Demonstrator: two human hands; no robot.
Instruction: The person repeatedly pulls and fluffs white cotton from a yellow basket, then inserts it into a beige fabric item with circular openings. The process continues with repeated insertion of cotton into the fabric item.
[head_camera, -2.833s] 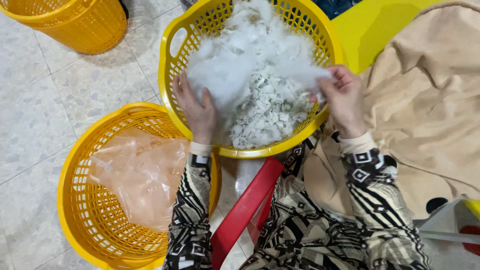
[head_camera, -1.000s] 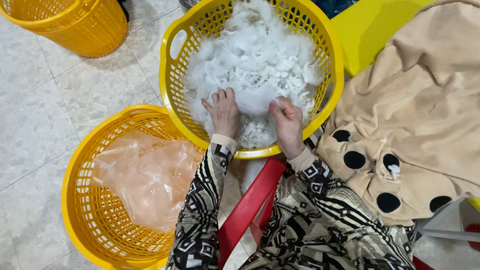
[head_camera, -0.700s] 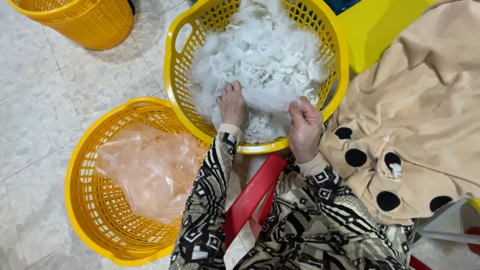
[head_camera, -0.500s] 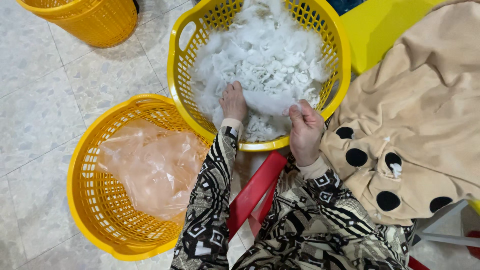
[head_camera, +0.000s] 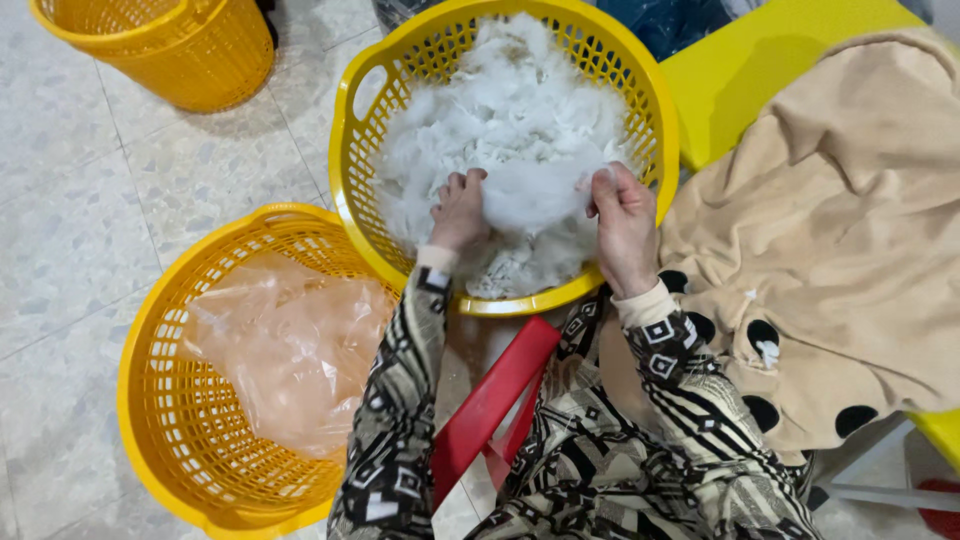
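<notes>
On a pale speckled tile floor (head_camera: 90, 230), left hand (head_camera: 458, 212) and right hand (head_camera: 622, 225) both clutch, seemingly, one white fluffy stuffing clump (head_camera: 530, 190) inside a yellow plastic basket (head_camera: 350, 150).

A basket (head_camera: 655, 130) of stuffing (head_camera: 500, 130) sits top centre, another basket (head_camera: 150, 420) holding a plastic bag (head_camera: 290, 345) at lower left, a third basket (head_camera: 160, 45) at upper left, and fabric (head_camera: 840, 230) at right.

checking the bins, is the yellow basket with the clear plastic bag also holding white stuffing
No, the lower yellow plastic basket holds only a crumpled clear plastic bag; the white fluffy stuffing lies in the other basket.
</notes>
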